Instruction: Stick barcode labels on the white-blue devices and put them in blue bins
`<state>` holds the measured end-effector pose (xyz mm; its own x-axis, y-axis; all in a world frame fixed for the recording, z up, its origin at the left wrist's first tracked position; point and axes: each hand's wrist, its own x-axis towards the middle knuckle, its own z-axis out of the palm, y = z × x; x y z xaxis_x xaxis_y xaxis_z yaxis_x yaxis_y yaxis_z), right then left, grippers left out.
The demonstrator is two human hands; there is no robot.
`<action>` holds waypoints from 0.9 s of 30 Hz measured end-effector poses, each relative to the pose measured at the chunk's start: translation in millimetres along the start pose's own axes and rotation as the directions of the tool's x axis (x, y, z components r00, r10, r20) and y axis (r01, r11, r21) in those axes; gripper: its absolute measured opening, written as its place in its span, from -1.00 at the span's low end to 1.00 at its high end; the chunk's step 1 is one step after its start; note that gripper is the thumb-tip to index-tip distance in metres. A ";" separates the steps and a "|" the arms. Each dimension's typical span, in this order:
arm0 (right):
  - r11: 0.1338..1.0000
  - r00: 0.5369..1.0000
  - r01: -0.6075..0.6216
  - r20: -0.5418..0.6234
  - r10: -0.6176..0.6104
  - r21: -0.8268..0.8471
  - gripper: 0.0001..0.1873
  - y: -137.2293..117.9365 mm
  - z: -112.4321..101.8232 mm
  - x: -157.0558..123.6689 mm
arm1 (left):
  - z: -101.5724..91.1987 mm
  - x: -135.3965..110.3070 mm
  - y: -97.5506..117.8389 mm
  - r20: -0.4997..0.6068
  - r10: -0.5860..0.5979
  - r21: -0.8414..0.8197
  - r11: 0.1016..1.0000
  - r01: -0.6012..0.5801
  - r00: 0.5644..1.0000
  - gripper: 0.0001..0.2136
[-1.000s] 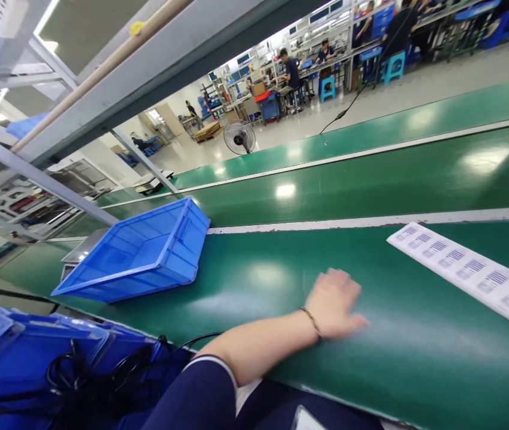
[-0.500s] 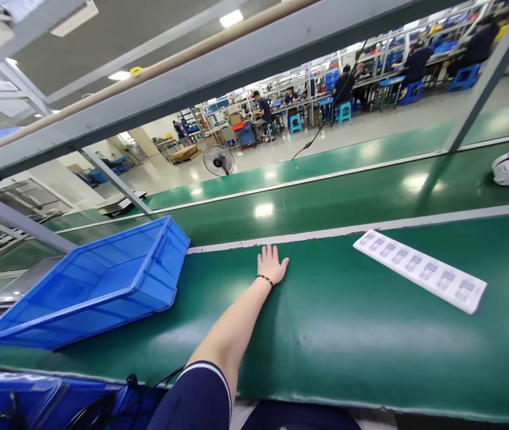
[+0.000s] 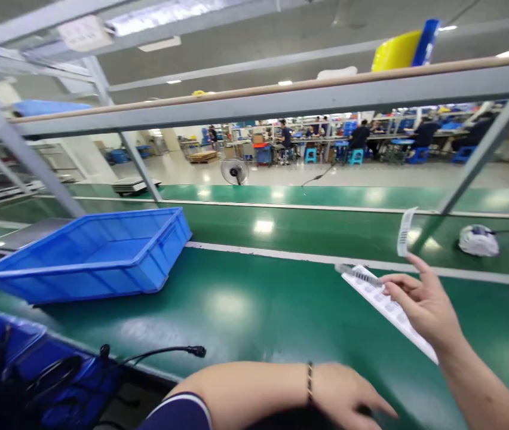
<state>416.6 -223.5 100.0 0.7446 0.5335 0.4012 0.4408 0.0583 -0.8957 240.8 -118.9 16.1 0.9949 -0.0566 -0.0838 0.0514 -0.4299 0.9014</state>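
Note:
My right hand is at the right, over the white label sheet. Thumb and a finger pinch one barcode label strip, while a second barcode label stands up from the tip of the index finger. My left hand, with a beaded bracelet at its wrist, is low in front of my body. Its fingers stretch out to the right, slightly smeared by motion, and I see nothing in them. Part of the sheet is hidden behind my right hand.
A blue plastic bin sits at the left on the green bench top. Black cables trail from blue bins at the near left. Beyond lie a white bundle, a metal frame and a fan. Several people sit far behind.
My left hand has drawn back from the bench's far side to low in front of me. My right hand has come into view with two labels. The camera view has levelled.

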 end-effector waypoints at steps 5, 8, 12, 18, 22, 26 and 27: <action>0.916 0.983 -0.157 0.147 0.109 0.370 -0.20 18.7 68.8 21.7 | -104.1 -46.7 -41.8 -0.406 -0.172 0.051 0.976 0.211 0.897 -0.71; 0.880 0.972 -0.197 0.201 0.118 0.431 -0.21 28.6 108.1 27.8 | -150.0 -69.0 -70.2 -0.564 -0.299 -0.037 0.940 0.338 0.769 -0.69; 0.855 0.957 -0.232 0.268 0.114 0.465 -0.20 39.6 163.5 31.1 | -175.0 -80.4 -102.3 -0.608 -0.401 -0.172 0.909 0.379 0.685 -0.74; 0.904 0.972 -0.136 0.232 0.042 0.405 -0.25 56.4 238.9 22.1 | -187.3 -81.1 -135.2 -0.566 -0.457 -0.377 0.884 0.278 0.686 -0.70; 0.961 0.996 -0.013 0.093 -0.013 0.276 -0.41 71.3 271.0 3.8 | -192.3 -83.0 -144.3 -0.543 -0.413 -0.415 0.889 0.194 0.731 -0.70; 0.993 0.997 0.072 0.021 -0.074 0.094 -0.54 87.4 279.4 -5.5 | -194.6 -90.0 -151.7 -0.496 -0.332 -0.425 0.898 0.109 0.802 -0.71; 0.996 0.997 0.083 -0.003 -0.083 0.044 -0.55 91.0 278.1 -5.3 | -194.9 -91.4 -153.6 -0.484 -0.316 -0.431 0.898 0.093 0.816 -0.71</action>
<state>313.4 13.6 -36.9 0.7072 0.5239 0.4747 0.4786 0.1395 -0.8669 158.9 127.9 -31.9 0.8378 0.5255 -0.1482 0.1759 -0.0029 0.9844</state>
